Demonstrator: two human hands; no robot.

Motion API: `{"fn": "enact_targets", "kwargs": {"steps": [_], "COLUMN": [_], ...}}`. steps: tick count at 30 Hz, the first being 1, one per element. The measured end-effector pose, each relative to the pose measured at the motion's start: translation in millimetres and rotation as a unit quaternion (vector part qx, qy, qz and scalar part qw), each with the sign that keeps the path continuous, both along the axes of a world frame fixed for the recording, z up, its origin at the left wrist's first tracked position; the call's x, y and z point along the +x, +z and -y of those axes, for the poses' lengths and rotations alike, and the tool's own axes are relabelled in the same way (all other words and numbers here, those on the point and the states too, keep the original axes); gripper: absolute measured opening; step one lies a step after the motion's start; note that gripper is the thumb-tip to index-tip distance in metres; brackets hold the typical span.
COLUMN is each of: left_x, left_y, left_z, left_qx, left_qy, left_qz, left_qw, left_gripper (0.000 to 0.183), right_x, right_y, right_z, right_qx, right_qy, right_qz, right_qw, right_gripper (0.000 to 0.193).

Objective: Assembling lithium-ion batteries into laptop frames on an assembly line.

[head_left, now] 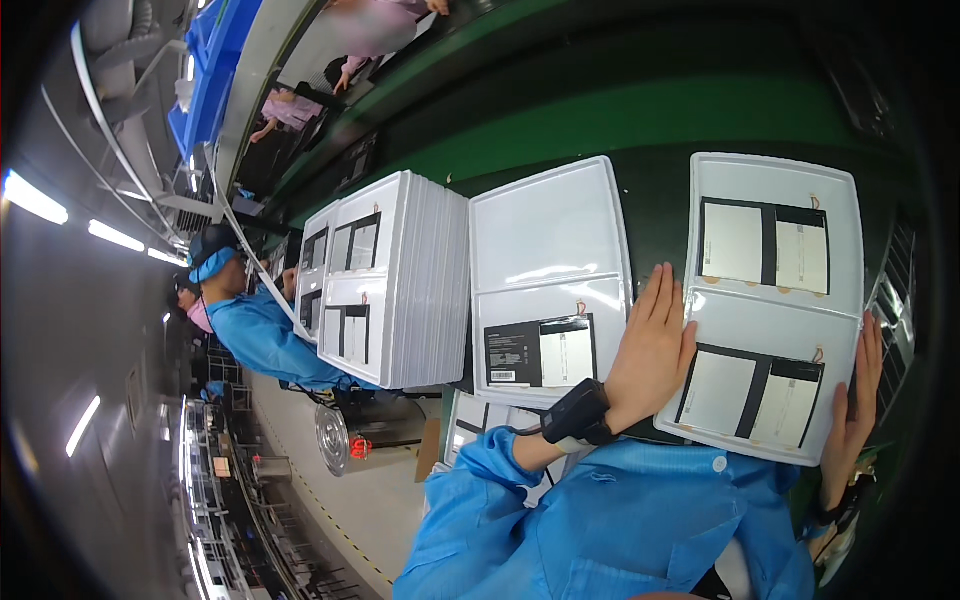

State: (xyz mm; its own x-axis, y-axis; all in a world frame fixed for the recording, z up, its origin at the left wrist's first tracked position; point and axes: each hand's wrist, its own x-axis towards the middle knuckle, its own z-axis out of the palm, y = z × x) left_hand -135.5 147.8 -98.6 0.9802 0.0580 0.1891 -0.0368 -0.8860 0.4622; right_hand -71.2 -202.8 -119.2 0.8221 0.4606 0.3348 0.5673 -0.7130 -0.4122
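In front of me lies a white plastic tray [765, 305] with two compartments, each holding a flat black-and-white battery pack [800, 252] with a small orange connector lead. My left hand [652, 352] rests along this tray's left edge, fingers stretched out and close together. At its right edge, my right hand [855, 405] has its fingers extended upward along the rim. Both hands touch the tray's sides, and neither wraps around it. Left of my left hand is a second white tray [545, 230], its upper compartment bare and a battery pack [540, 352] in the lower one.
A tall stack of white trays [425, 280] stands further left, with battery packs on top. Partly under my left arm is another loaded tray [465, 415]. A green conveyor surface [640, 90] runs behind. A co-worker in blue [265, 335] is at the left; people in pink sit opposite.
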Motion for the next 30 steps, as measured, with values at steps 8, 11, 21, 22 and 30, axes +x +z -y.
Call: {"fn": "enact_targets", "kwargs": {"steps": [8,11,21,22,30], "left_x": [-8.7,-20.6,-178.7,-196.5,-225.6], "left_y": [64.6,88.3,205.1,202.4,112.6], "left_z": [-54.9,-124.7,-369.5,-396.9,-519.8], "left_qx": [-0.547,-0.555,-0.251,-0.250,0.167], "left_qy": [0.135,0.173,0.380,0.381,0.468], "left_qz": [-0.144,-0.064,0.101,0.100,0.078], "left_qw": [0.813,0.811,0.885,0.884,0.864], "left_gripper": [0.051,0.050,0.036,0.036,0.028], "right_x": [-14.5,-23.4,5.7,11.3,25.8], "right_y": [81.0,102.7,108.0,99.4,72.4], "right_z": [-61.3,-104.4,-231.4,-236.1,-255.4], "right_qx": [0.321,0.389,0.241,0.208,0.134], "right_qy": [0.100,0.272,0.482,0.475,0.398], "right_qz": [-0.166,-0.311,-0.332,-0.318,-0.286], "right_qw": [0.927,0.824,0.774,0.794,0.861], "right_gripper": [0.068,0.083,0.060,0.054,0.034]}}
